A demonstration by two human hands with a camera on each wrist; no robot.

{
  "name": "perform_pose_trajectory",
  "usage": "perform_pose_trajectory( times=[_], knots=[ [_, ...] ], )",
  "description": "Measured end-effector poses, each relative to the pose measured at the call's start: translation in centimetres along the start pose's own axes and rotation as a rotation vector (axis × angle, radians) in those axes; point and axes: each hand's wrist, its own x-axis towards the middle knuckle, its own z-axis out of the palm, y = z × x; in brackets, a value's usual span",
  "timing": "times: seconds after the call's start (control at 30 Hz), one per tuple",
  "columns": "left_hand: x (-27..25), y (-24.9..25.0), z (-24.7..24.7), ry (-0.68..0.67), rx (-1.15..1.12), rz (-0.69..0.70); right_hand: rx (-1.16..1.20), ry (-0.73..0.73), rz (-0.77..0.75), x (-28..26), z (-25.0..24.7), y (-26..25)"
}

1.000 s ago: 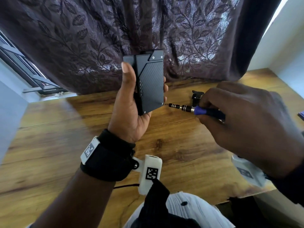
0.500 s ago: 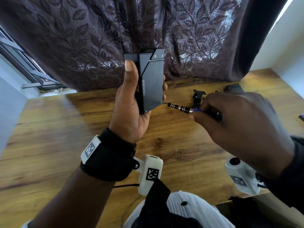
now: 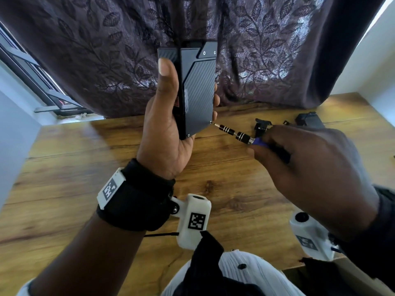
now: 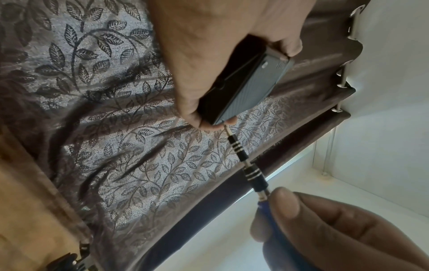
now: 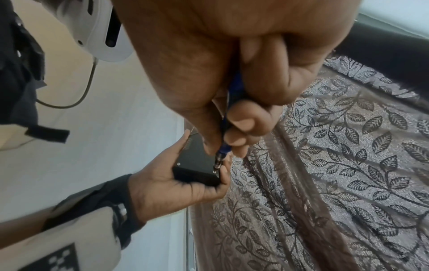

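My left hand [image 3: 168, 124] grips a flat black device [image 3: 197, 90] with a carbon-weave face and holds it upright above the table, thumb along its near edge. The same device [image 4: 243, 91] shows in the left wrist view, and the device [image 5: 197, 174] again in the right wrist view. My right hand [image 3: 310, 167] pinches the blue handle of a small screwdriver [image 3: 235, 134] with a black and silver ringed shaft. Its tip touches a screw at the device's lower right corner. In the left wrist view the screwdriver [image 4: 246, 161] slants down from that corner.
A wooden table [image 3: 64, 189] lies under both hands. Small black parts [image 3: 261, 124] and a black block [image 3: 310, 119] sit at the back right. A dark leaf-patterned curtain [image 3: 106, 50] hangs behind, with a window frame at the far left.
The device has been lifted slightly and turned more edge-on. My right hand has sunk a little, so the screwdriver now slants upward to the same corner screw.
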Motion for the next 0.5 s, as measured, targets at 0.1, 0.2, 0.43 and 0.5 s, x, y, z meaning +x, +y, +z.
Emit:
perform_pose_trajectory(
  times=[0.1,0.2,0.43,0.5],
  knots=[
    [0.03,0.01,-0.09,-0.001,0.006,0.002,0.027,-0.014,-0.007,0.09,-0.01,-0.09],
    [-0.03,0.07,-0.18,0.019,0.015,-0.005,0.03,-0.086,0.033,0.34,0.07,-0.18],
    [-0.56,-0.18,-0.29,0.034,0.014,-0.012,0.004,-0.001,0.018,0.24,-0.48,-0.39],
    [-0.63,-0.18,-0.43,0.043,0.005,-0.012,0.006,-0.016,-0.011,0.19,-0.28,-0.25]
  ],
)
